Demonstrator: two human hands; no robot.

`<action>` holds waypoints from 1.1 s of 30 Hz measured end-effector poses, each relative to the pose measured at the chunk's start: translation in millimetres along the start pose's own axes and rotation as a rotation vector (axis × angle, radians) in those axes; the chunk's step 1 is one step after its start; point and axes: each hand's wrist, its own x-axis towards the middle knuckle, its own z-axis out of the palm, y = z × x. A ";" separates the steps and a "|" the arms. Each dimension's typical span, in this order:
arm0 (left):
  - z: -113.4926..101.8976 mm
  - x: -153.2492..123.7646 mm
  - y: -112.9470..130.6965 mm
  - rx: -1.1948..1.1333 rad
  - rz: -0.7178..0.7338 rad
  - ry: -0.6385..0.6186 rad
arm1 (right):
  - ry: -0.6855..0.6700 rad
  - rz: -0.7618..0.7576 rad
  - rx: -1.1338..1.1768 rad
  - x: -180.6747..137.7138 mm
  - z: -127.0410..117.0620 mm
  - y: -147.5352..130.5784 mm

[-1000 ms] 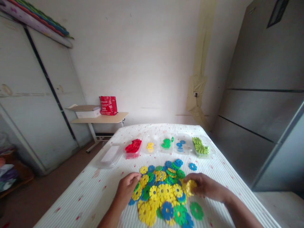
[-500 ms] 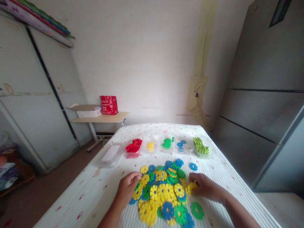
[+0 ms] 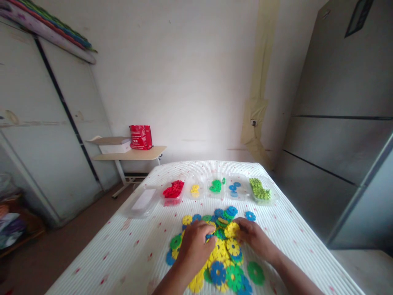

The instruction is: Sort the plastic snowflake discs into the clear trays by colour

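Observation:
A pile of yellow, blue and green notched plastic discs (image 3: 218,270) lies on the table. My right hand (image 3: 256,239), at the pile's right side, grips a yellow notched disc (image 3: 232,230) by its edge; whether more discs sit behind it I cannot tell. Over the pile's left-middle part, my left hand (image 3: 196,241) has its thumb and index finger parted above the discs, with nothing clearly between them. It covers several discs beneath. A blue disc (image 3: 250,216) and a green disc (image 3: 255,273) lie by themselves to the right.
Behind the pile stand clear tubs holding red pieces (image 3: 173,189), yellow discs (image 3: 195,189), green discs (image 3: 215,186), blue discs (image 3: 233,187) and light-green pieces (image 3: 259,189). A clear lid or tray (image 3: 143,203) lies at left. A side table (image 3: 135,153) carries a red bag (image 3: 141,137).
My left hand has moved right from the pile's left edge to over its middle. My right hand has shifted slightly left and up with the yellow disc, which now faces the camera.

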 end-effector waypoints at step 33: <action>-41.8 58.8 -68.1 0.100 -0.262 0.159 | 0.413 -0.080 -0.375 3.9 -20.0 16.1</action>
